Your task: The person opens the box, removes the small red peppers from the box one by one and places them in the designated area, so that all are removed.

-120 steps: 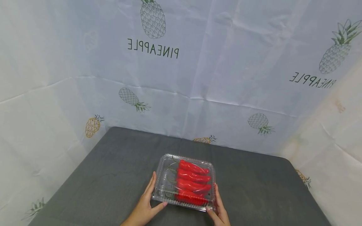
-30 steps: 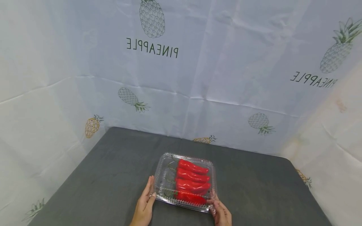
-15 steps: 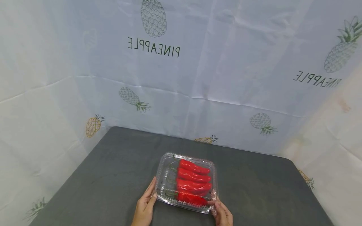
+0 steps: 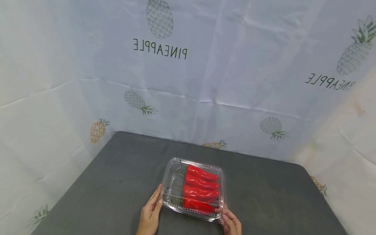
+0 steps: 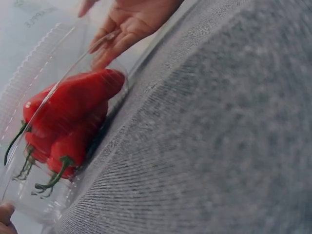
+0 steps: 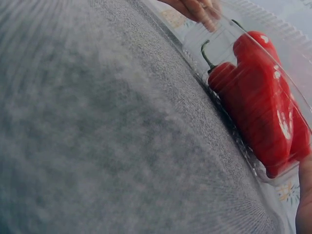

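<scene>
A clear plastic clamshell box (image 4: 168,182) with a ridged rim lies on the dark table, its lid down over several red peppers (image 4: 201,192) with green stems. The peppers lie side by side, stems to the left. My left hand (image 4: 149,215) holds the box's near left corner, thumb at the rim and fingers along the side. At the near right corner my right hand (image 4: 231,223) pinches the rim between thumb and fingers. Through the clear plastic, the left wrist view shows the right hand (image 5: 139,22) beyond the peppers (image 5: 73,105).
The grey table (image 4: 264,192) stretches out on both sides of the box and behind it. A white cloth (image 4: 223,71) printed with pineapples hangs around the table's back and sides.
Since four seconds ago, my left thumb has moved off the front edge to the left corner, and my right fingers have closed on the right corner. The box has barely moved.
</scene>
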### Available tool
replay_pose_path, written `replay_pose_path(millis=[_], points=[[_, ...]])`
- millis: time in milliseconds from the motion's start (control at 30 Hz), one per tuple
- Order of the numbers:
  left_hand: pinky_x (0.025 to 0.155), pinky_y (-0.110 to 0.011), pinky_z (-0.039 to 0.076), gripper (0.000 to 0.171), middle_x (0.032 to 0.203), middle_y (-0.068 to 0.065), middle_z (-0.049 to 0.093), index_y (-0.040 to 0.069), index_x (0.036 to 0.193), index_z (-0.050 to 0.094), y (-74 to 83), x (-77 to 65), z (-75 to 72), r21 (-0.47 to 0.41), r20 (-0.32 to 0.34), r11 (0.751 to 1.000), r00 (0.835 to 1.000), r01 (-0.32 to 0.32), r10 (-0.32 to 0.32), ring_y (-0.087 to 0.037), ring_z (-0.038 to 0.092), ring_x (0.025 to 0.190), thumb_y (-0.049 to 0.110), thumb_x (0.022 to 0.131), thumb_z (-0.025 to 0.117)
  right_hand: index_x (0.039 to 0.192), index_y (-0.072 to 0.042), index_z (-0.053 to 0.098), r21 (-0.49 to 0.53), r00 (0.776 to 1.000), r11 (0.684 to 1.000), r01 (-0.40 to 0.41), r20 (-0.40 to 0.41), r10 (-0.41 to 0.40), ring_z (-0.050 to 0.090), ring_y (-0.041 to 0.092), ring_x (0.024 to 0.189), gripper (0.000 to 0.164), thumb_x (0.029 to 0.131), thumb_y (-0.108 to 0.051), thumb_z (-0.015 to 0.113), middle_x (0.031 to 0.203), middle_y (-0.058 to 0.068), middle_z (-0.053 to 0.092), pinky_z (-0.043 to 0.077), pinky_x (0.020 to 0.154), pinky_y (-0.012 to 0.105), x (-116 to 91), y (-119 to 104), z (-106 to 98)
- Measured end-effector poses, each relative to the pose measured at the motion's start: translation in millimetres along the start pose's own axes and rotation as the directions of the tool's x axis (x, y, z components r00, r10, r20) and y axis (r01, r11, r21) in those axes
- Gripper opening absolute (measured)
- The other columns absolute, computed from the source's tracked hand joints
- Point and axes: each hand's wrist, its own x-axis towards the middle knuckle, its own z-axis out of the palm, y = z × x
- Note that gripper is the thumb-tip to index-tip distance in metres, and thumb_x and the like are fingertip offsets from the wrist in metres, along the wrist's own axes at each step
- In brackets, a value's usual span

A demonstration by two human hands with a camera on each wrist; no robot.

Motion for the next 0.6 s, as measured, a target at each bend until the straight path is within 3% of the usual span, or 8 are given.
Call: replay_pose_path(millis=[133, 233, 367, 600], points=[[0.094, -0.007, 0.038, 0.036, 0.135, 0.011, 0.047, -0.02, 0.125, 0.045, -1.0, 0.8, -0.1, -0.029, -0.015, 0.999, 1.0, -0.026, 0.026, 0.005, 0.045, 0.121, -0.013, 0.089, 0.048, 0.109, -0.005, 0.064, 0.095, 0.986, 0.992, 0.085, 0.137, -0.097, 0.044, -0.007, 0.122, 0.049, 0.081, 0.018, 0.031, 0.129, -0.011, 0.056, 0.04, 0.095, 0.009, 2.2, 1.0, -4.1], [0.094, -0.007, 0.039, 0.036, 0.134, 0.014, 0.048, -0.021, 0.123, 0.046, -1.4, 0.8, -0.6, -0.045, -0.032, 0.997, 0.998, -0.059, 0.058, 0.004, 0.046, 0.121, -0.016, 0.087, 0.048, 0.111, -0.005, 0.063, 0.099, 0.977, 0.989, 0.113, 0.171, -0.128, 0.043, -0.007, 0.123, 0.057, 0.071, 0.024, 0.033, 0.127, -0.009, 0.058, 0.038, 0.095, 0.007, 3.0, 4.2, -6.4], [0.093, -0.008, 0.04, 0.032, 0.13, 0.004, 0.053, -0.02, 0.118, 0.052, -0.1, 1.0, -2.1, -0.04, -0.061, 0.997, 0.997, -0.059, 0.057, 0.003, 0.049, 0.118, -0.018, 0.086, 0.047, 0.111, -0.005, 0.063, 0.086, 0.976, 0.989, 0.117, 0.175, -0.13, 0.046, -0.005, 0.12, 0.062, 0.065, 0.025, 0.035, 0.127, -0.01, 0.058, 0.042, 0.089, 0.007, 2.2, 8.6, -7.8], [0.09, -0.004, 0.041, 0.03, 0.13, -0.022, 0.049, -0.014, 0.122, 0.053, 4.2, 2.2, -5.6, 0.019, -0.038, 0.998, 0.998, 0.06, -0.059, 0.008, 0.048, 0.116, -0.006, 0.094, 0.044, 0.109, -0.003, 0.065, -0.001, 0.985, 0.995, 0.103, 0.137, -0.102, 0.048, -0.005, 0.117, 0.055, 0.071, 0.025, 0.036, 0.129, -0.016, 0.054, 0.046, 0.087, 0.01, 1.9, 6.8, -8.2]])
